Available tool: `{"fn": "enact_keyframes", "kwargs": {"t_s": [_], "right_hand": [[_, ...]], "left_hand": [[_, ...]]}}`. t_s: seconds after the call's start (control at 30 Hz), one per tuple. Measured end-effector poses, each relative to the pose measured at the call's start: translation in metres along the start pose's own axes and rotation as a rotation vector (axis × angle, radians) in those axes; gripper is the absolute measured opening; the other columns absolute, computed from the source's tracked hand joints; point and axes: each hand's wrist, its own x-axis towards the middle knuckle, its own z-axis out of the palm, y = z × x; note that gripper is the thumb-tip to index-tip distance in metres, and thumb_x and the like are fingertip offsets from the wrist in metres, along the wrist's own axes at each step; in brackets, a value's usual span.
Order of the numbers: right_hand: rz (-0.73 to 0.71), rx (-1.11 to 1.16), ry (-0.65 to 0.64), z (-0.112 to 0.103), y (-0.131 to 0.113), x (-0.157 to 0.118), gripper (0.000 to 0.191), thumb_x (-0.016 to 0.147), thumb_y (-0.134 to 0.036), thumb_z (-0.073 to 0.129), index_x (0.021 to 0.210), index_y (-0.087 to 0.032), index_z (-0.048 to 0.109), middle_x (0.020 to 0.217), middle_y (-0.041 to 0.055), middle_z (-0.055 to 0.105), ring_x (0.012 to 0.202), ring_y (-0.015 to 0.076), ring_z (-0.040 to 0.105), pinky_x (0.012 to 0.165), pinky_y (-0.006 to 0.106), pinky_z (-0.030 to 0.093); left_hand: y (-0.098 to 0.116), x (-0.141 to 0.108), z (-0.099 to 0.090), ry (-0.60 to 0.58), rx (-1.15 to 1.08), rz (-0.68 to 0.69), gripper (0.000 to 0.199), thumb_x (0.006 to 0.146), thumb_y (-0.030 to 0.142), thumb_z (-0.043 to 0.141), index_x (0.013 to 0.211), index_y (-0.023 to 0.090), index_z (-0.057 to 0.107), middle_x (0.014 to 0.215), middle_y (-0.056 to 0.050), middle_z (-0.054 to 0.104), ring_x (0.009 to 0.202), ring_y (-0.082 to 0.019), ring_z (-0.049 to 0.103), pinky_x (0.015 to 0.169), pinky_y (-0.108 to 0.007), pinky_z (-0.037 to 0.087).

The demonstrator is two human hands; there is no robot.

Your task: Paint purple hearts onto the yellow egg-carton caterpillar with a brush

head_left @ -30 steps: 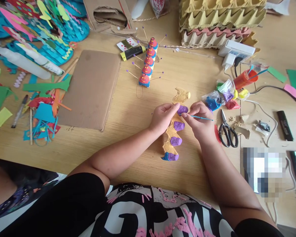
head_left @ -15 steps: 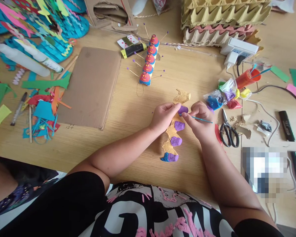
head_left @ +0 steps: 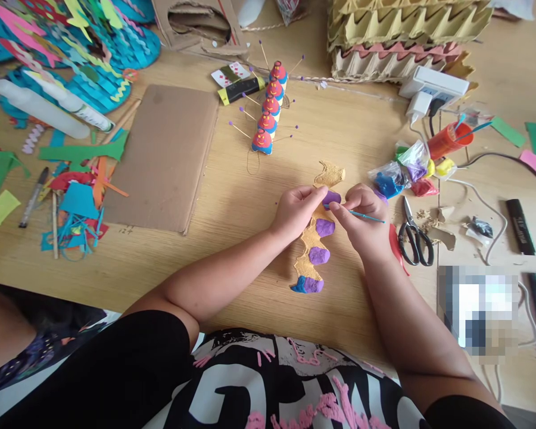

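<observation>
A yellow egg-carton strip [head_left: 312,238] lies lengthwise before me, several of its cups capped with purple clay [head_left: 325,227]. Blue clay [head_left: 300,285] covers part of the cup nearest me, while the farthest cup is bare. My left hand [head_left: 300,208] grips the strip at its second cup from the far end, thumb against the purple cap. Between the thumb and fingers of my right hand [head_left: 361,214] is a thin blue modelling tool [head_left: 367,217], its tip at that same purple cap. A lump of purple clay [head_left: 381,196] shows partly behind my right hand.
A finished red-and-blue carton caterpillar [head_left: 270,110] stands farther back. Scissors [head_left: 414,233], bagged clay [head_left: 395,176] and an orange cup [head_left: 449,140] are at right. Cardboard [head_left: 161,158] and paper scraps [head_left: 80,199] lie left. Egg trays [head_left: 406,36] are stacked behind, near a power strip [head_left: 435,86].
</observation>
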Motion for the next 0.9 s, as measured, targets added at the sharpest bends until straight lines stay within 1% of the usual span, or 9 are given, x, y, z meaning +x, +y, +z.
{"fn": "enact_keyframes", "kwargs": {"t_s": [0.1,0.2,0.33,0.43,0.53,0.63,0.83,0.9], "right_hand": [[0.011,0.024,0.009,0.0015,-0.0010,-0.0009,0.059,0.090,-0.067,0.097,0.069,-0.025,0.063,0.074,-0.0031,0.057,0.068,0.0145,0.052,0.069,0.036,0.041],[0.041,0.012,0.039,0.0028,-0.0020,-0.0015,0.059,0.089,-0.068,0.098,0.068,-0.024,0.063,0.073,-0.0033,0.057,0.068,0.0139,0.052,0.068,0.035,0.040],[0.072,0.044,0.046,0.0040,-0.0027,-0.0009,0.063,0.085,-0.072,0.099,0.066,-0.024,0.062,0.072,-0.0034,0.057,0.067,0.0136,0.050,0.065,0.034,0.039],[0.083,0.085,0.057,0.0049,-0.0033,0.0001,0.065,0.082,-0.073,0.101,0.066,-0.024,0.062,0.070,-0.0041,0.056,0.065,0.0127,0.050,0.064,0.034,0.039],[0.131,0.139,0.048,0.0054,-0.0036,0.0004,0.066,0.080,-0.074,0.102,0.066,-0.024,0.061,0.070,-0.0042,0.057,0.064,0.0125,0.049,0.062,0.033,0.038],[0.158,0.123,0.061,0.0057,-0.0030,0.0002,0.067,0.078,-0.075,0.103,0.066,-0.024,0.061,0.070,-0.0043,0.056,0.063,0.0120,0.048,0.062,0.032,0.038],[0.192,0.156,0.085,0.0066,-0.0026,0.0001,0.070,0.072,-0.076,0.105,0.065,-0.024,0.060,0.069,-0.0042,0.056,0.063,0.0122,0.048,0.059,0.031,0.036],[0.196,0.158,0.078,0.0064,-0.0033,0.0004,0.070,0.071,-0.077,0.104,0.064,-0.024,0.060,0.070,-0.0039,0.057,0.064,0.0127,0.049,0.061,0.031,0.038]], "left_hand": [[0.0018,-0.0003,0.0009,-0.012,-0.008,0.001,0.047,0.088,0.068,0.092,0.077,0.023,0.087,0.079,-0.004,0.084,0.087,-0.021,0.079,0.081,-0.033,0.058],[0.0035,-0.0005,0.0018,-0.025,-0.022,-0.008,0.050,0.086,0.072,0.092,0.079,0.023,0.088,0.083,-0.005,0.086,0.088,-0.021,0.081,0.083,-0.032,0.060],[0.0043,-0.0006,0.0026,-0.026,-0.030,-0.008,0.048,0.087,0.070,0.091,0.081,0.022,0.089,0.088,-0.007,0.089,0.088,-0.021,0.082,0.084,-0.032,0.060],[0.0045,-0.0008,0.0029,-0.015,-0.022,-0.004,0.047,0.089,0.068,0.091,0.079,0.022,0.089,0.085,-0.006,0.088,0.085,-0.020,0.080,0.082,-0.032,0.059],[0.0050,-0.0010,0.0030,-0.007,-0.014,0.010,0.048,0.089,0.068,0.091,0.074,0.022,0.086,0.082,-0.005,0.086,0.084,-0.019,0.079,0.082,-0.031,0.058],[0.0057,-0.0012,0.0030,-0.016,-0.010,0.018,0.049,0.089,0.067,0.091,0.071,0.022,0.083,0.081,-0.005,0.085,0.083,-0.019,0.077,0.082,-0.031,0.058],[0.0068,-0.0024,0.0026,0.034,0.022,0.000,0.050,0.091,0.065,0.091,0.068,0.022,0.079,0.075,-0.002,0.079,0.078,-0.018,0.071,0.078,-0.031,0.053],[0.0066,-0.0023,0.0023,0.042,0.019,-0.011,0.050,0.091,0.065,0.092,0.069,0.022,0.080,0.075,-0.002,0.079,0.078,-0.018,0.071,0.078,-0.032,0.052]]}}
